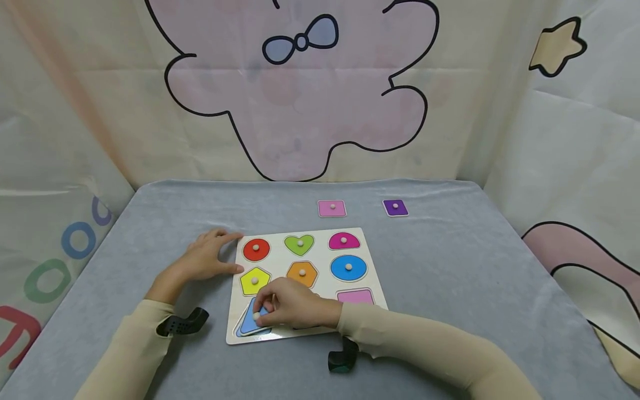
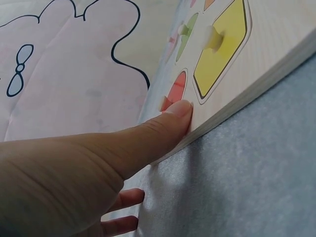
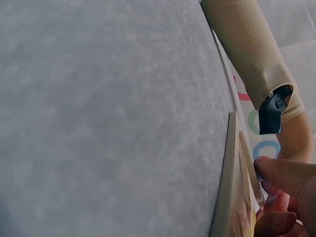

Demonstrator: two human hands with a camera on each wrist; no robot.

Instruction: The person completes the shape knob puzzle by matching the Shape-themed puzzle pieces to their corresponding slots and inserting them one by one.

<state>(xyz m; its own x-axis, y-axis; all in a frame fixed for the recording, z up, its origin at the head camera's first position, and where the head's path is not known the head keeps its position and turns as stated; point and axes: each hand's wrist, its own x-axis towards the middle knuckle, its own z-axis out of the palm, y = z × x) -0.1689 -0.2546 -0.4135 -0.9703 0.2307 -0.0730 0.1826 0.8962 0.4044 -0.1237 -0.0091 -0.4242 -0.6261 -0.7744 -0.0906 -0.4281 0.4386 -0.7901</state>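
Observation:
A wooden shape puzzle board (image 1: pixel 320 253) lies on the cloth with knobbed pieces in it. My right hand (image 1: pixel 292 304) pinches the white knob of a blue puzzle piece (image 1: pixel 251 322) at the board's lower left. That piece sits askew over a blue-printed recess, one edge raised in the right wrist view; the hand hides part of its outline. My left hand (image 1: pixel 207 258) touches the board's left edge with thumb and forefinger. In the left wrist view its thumb (image 2: pixel 165 126) presses beside the red circle (image 2: pixel 177 89), near the yellow pentagon (image 2: pixel 222 49).
A pink rectangle piece (image 1: pixel 332 208) and a purple parallelogram piece (image 1: pixel 395 208) lie behind the board on the grey cloth (image 1: pixel 450 261). A pink-printed recess (image 1: pixel 355 296) shows at the board's lower right. Printed curtains stand around the table.

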